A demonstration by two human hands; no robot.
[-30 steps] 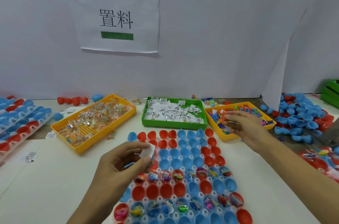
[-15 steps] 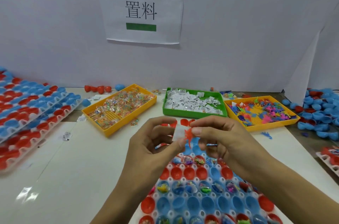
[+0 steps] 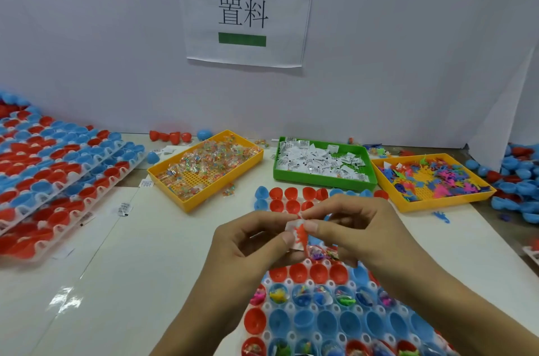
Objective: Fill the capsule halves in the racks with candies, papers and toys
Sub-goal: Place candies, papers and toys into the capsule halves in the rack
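Observation:
A white rack (image 3: 291,282) of red and blue capsule halves lies in front of me; some halves hold candies and toys, others are bare. Above it my left hand (image 3: 250,242) and right hand (image 3: 358,227) meet. Together they pinch a small white paper (image 3: 292,224) and an orange toy figure (image 3: 301,236) between thumbs and fingertips. Behind the rack stand a yellow tray of wrapped candies (image 3: 204,169), a green tray of folded papers (image 3: 320,163) and a yellow tray of coloured toys (image 3: 431,178).
Stacked racks of red and blue halves (image 3: 55,169) fill the left side. Loose blue and red halves (image 3: 519,180) pile up at the far right. A white wall with a paper sign (image 3: 245,11) closes the back. A blue toy (image 3: 442,217) lies loose on the table.
My right hand left the toy tray and came to my left hand with an orange toy. Both hands now hold the paper and toy together over the rack. My view shifted left.

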